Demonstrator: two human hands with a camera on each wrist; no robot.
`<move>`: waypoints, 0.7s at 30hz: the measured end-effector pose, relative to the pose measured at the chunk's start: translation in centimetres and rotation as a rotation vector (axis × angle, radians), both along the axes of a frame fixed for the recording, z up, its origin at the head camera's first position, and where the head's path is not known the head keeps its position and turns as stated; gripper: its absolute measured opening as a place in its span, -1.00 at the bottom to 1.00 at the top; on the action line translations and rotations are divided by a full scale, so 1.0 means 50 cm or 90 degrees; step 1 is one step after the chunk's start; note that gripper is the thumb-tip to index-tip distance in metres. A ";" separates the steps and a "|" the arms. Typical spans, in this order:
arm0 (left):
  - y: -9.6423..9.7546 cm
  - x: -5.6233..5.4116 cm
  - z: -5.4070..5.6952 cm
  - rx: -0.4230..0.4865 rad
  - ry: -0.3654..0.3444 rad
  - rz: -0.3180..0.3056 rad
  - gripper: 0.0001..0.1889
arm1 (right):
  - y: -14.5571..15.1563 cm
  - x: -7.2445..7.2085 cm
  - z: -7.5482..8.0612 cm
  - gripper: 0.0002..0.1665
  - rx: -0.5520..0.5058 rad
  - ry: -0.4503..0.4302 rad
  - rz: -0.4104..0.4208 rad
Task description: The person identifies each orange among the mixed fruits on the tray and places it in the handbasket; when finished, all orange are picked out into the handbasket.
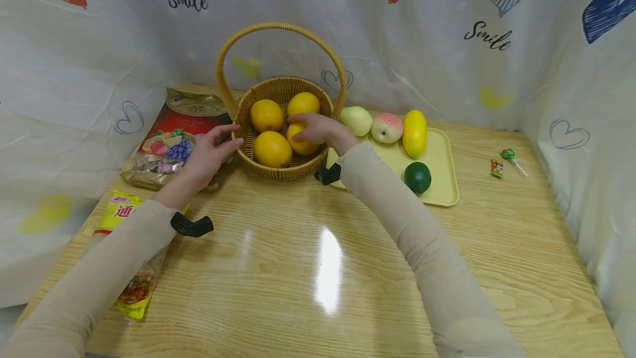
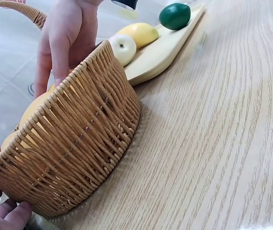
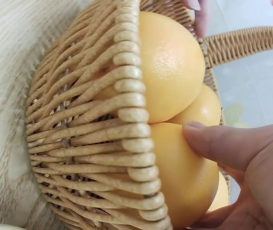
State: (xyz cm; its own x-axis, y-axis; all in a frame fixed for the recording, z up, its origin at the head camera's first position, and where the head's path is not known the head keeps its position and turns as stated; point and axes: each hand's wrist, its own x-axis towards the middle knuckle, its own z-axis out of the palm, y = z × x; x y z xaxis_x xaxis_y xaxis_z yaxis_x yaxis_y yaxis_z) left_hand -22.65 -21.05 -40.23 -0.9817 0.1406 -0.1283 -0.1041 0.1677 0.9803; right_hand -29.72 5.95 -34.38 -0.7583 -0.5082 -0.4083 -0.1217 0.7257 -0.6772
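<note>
Inside a round wicker basket point(image 1: 278, 174) with a tall handle lie several oranges. My right hand point(image 1: 320, 129) reaches in over the right rim and grips the orange point(image 3: 184, 177) at that side, its thumb pressed on the skin in the right wrist view. Three other oranges sit beside it: one front left point(image 1: 273, 149), one back left point(image 1: 266, 115), one at the back point(image 1: 303, 104). At the basket's left side my left hand point(image 1: 211, 151) holds the rim, its thumb at the edge and fingers point(image 2: 17, 215) against the outer wall.
Right of the basket, a yellow tray point(image 1: 442, 178) bears a pale green fruit point(image 1: 356, 121), a peach point(image 1: 387, 127), a long yellow fruit point(image 1: 414, 133) and a dark green fruit point(image 1: 417, 177). A red-gold bag point(image 1: 164, 140) and yellow packet point(image 1: 139, 286) lie left. A lollipop point(image 1: 512, 158) and candy point(image 1: 497, 168) lie right.
</note>
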 end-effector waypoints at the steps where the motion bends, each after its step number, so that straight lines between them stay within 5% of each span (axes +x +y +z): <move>1: 0.003 -0.003 0.002 0.002 0.000 -0.003 -0.42 | 0.002 0.000 0.002 -0.31 0.003 0.001 -0.002; 13: 0.035 -0.032 0.020 -0.006 0.021 -0.027 -0.42 | 0.038 -0.003 0.026 -0.29 0.014 0.037 -0.025; 21: 0.007 0.005 -0.004 -0.064 0.014 -0.019 -0.33 | 0.018 0.025 0.019 -0.33 0.053 0.086 0.021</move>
State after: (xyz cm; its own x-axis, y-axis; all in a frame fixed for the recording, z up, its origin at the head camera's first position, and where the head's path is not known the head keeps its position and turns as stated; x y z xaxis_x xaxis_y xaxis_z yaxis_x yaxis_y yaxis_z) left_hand -22.38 -20.70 -40.42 -0.9802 0.1568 -0.1210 -0.0757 0.2682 0.9604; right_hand -28.47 6.86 -33.46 -0.7929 -0.5022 -0.3451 -0.2326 0.7729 -0.5903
